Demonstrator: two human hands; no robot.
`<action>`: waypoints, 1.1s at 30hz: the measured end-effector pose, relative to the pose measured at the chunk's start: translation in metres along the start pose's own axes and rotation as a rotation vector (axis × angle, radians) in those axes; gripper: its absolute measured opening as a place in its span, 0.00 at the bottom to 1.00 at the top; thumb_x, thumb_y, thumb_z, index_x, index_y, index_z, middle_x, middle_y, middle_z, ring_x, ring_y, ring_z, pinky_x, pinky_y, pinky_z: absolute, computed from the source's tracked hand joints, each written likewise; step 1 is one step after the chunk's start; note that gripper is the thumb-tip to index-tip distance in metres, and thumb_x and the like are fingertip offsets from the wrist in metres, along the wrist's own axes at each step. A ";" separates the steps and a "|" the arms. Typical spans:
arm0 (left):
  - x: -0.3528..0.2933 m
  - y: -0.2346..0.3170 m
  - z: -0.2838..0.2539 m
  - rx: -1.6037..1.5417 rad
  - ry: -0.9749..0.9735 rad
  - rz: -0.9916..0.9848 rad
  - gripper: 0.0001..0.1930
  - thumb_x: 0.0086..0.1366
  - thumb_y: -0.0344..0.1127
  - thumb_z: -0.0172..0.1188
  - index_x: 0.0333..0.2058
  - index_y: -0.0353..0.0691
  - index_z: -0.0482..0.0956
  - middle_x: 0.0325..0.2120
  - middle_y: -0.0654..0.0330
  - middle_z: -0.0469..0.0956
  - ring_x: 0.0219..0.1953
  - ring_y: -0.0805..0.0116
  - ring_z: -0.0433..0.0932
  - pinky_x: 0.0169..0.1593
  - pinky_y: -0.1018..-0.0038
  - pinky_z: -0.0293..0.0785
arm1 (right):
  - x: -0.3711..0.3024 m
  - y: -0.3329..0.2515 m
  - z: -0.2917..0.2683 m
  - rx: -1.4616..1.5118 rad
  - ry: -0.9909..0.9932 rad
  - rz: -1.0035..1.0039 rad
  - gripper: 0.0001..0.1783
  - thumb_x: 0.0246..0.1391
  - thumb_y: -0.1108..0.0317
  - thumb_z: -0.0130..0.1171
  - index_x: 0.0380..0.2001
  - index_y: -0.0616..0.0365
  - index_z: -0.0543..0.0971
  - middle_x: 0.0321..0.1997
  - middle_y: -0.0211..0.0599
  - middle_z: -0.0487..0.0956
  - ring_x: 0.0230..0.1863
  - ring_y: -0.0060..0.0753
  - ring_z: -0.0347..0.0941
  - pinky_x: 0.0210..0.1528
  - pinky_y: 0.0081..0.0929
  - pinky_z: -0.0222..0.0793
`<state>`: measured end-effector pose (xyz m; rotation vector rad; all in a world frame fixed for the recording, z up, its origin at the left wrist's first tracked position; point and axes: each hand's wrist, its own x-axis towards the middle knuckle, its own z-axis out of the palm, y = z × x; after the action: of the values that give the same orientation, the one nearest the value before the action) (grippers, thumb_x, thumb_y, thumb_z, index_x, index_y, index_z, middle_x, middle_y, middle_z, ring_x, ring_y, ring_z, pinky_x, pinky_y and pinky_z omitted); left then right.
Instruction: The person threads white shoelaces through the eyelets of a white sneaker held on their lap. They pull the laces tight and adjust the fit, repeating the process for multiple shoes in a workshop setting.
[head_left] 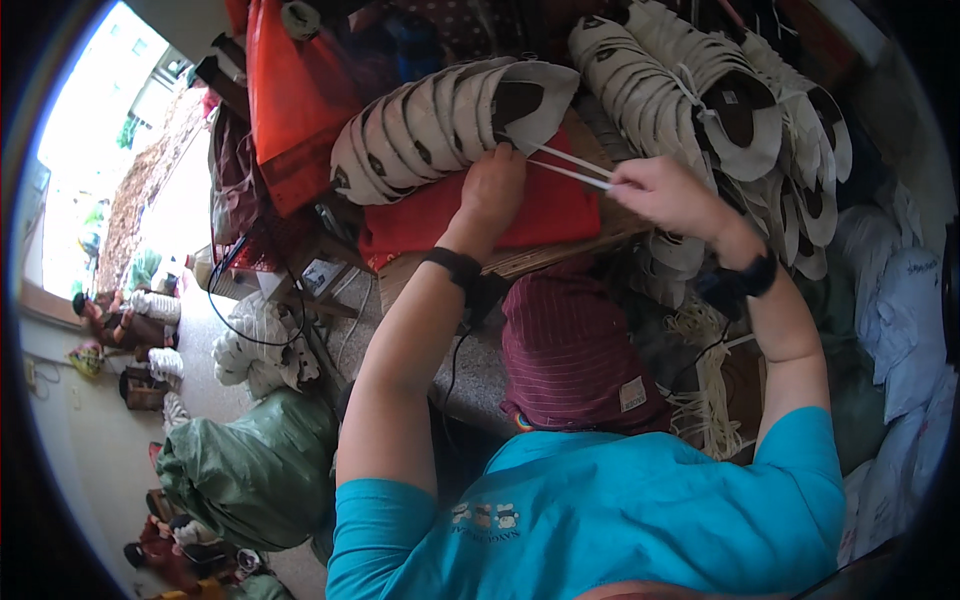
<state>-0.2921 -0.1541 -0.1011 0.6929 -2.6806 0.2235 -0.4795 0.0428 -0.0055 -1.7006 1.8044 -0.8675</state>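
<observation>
A row of nested cream shoe uppers (430, 125) lies on a red cloth (540, 205) on the wooden bench. My left hand (492, 190) is closed at the near edge of the end upper, its fingertips pinching there; what exactly lies between them is partly hidden. From that spot two white cord strands (570, 165) run taut to the right. Their other end is gripped in my closed right hand (665, 198), held over the right side of the bench.
Tied bundles of similar uppers (730, 100) hang at the right. Loose pale cords (705, 400) dangle below. An orange-red bag (295, 90) stands at the far left. A black cable (215, 300) loops beside the bench, near a green sack (250, 470). Other people sit at the left.
</observation>
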 end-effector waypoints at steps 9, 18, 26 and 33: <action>-0.048 0.000 -0.056 -0.509 0.161 0.006 0.10 0.62 0.33 0.58 0.41 0.38 0.80 0.44 0.53 0.78 0.44 0.51 0.80 0.46 0.61 0.78 | 0.007 0.015 -0.062 -0.341 0.235 -0.053 0.09 0.59 0.68 0.58 0.36 0.63 0.78 0.26 0.28 0.74 0.30 0.21 0.71 0.33 0.23 0.66; -0.353 -0.109 -0.160 -0.705 0.369 -0.815 0.09 0.68 0.31 0.58 0.43 0.36 0.83 0.38 0.59 0.82 0.35 0.73 0.81 0.40 0.76 0.78 | 0.006 -0.018 0.070 0.038 -0.117 -0.099 0.08 0.59 0.72 0.57 0.37 0.65 0.79 0.33 0.36 0.78 0.37 0.28 0.75 0.43 0.25 0.70; -0.635 -0.046 -0.157 -0.706 0.433 -1.421 0.10 0.68 0.33 0.58 0.38 0.32 0.84 0.29 0.62 0.83 0.29 0.77 0.78 0.35 0.78 0.75 | -0.001 -0.046 0.162 -0.147 -0.327 -0.373 0.08 0.61 0.71 0.58 0.41 0.63 0.79 0.39 0.36 0.78 0.45 0.30 0.74 0.50 0.26 0.68; -0.735 0.073 -0.011 -0.502 0.047 -1.741 0.15 0.62 0.41 0.63 0.42 0.36 0.83 0.34 0.47 0.84 0.39 0.54 0.84 0.46 0.64 0.77 | 0.010 -0.030 0.208 -0.124 -0.225 -0.377 0.10 0.65 0.70 0.53 0.43 0.62 0.79 0.45 0.38 0.79 0.50 0.35 0.73 0.56 0.27 0.65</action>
<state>0.2732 0.2333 -0.3759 2.2610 -1.1296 -0.7914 -0.3067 0.0103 -0.1217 -2.1674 1.4386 -0.6845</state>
